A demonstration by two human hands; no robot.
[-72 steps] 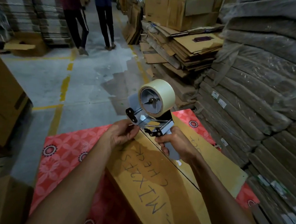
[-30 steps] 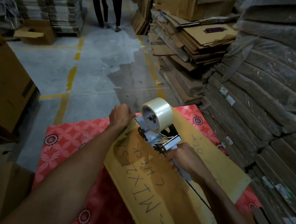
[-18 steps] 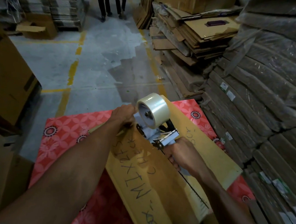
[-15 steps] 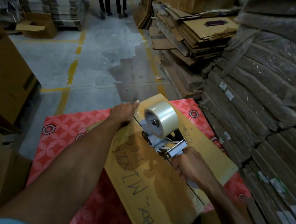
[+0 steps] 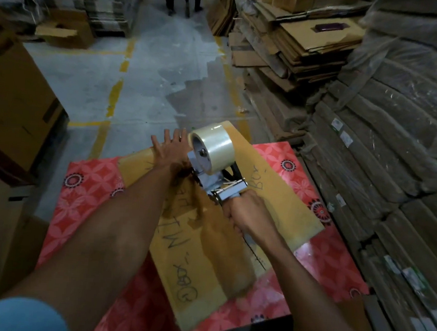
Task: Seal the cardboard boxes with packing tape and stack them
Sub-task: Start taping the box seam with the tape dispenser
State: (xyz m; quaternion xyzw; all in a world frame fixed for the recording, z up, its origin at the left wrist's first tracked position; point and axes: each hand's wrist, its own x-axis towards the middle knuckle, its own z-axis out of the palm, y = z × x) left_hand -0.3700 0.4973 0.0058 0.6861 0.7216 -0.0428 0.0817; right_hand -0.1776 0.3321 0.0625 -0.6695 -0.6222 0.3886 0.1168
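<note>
The right hand [image 5: 250, 214] has its grip closed around the handle of the tape dispenser [image 5: 212, 165], which stands on the cardboard box [image 5: 282, 195]. The left hand [image 5: 170, 149] lies flat with fingers spread, pressing the box's far edge. The box rests on a red patterned surface [image 5: 86, 195].

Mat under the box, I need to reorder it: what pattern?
Red mat with pale flower shapes and dark round medallions; head view.

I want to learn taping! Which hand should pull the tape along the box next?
The right hand, probably. It already grips the tape dispenser on the cardboard box. The left hand lies flat, fingers spread, at the far end, holding the box down.
</note>
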